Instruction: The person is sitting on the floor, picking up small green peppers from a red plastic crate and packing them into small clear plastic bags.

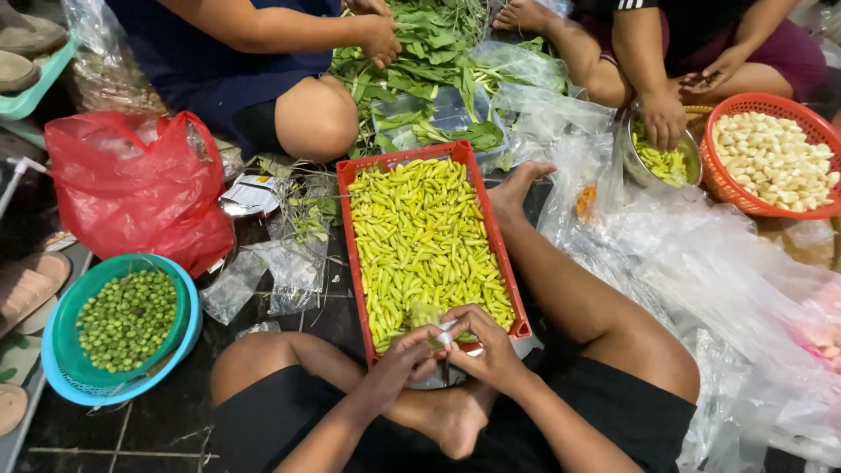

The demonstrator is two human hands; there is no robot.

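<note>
Chillies: small yellow-green chilli peppers (429, 241) fill a rectangular red plastic crate (487, 215) on the dark floor between our knees; they are slender, glossy, heaped loosely.
Our left hand: our left hand (399, 363) is pinched shut on one pepper at the crate's near edge.
Our right hand: our right hand (491, 350) is closed on a small pale blade-like tool (446, 335), touching the left hand; we cannot tell the tool's kind.
Red bag: a crumpled red plastic bag (140, 188) sits well left of the crate.
Packet: a small white-and-silver foil packet (250, 194) lies torn beside the red bag; its print is too small to tell.
Clear bags: sheets of clear plastic bagging (701, 280) spread right of our leg.
Baskets: a round green plastic basket of green berries (127, 320) sits in a blue bowl (193, 328) at left; a round red plastic basket of peeled garlic cloves (771, 158) stands at right.
Co-workers: another person's hand (663, 118) reaches into a metal bowl (692, 153); a second person's hand (381, 39) rests on green leaves (438, 52).
</note>
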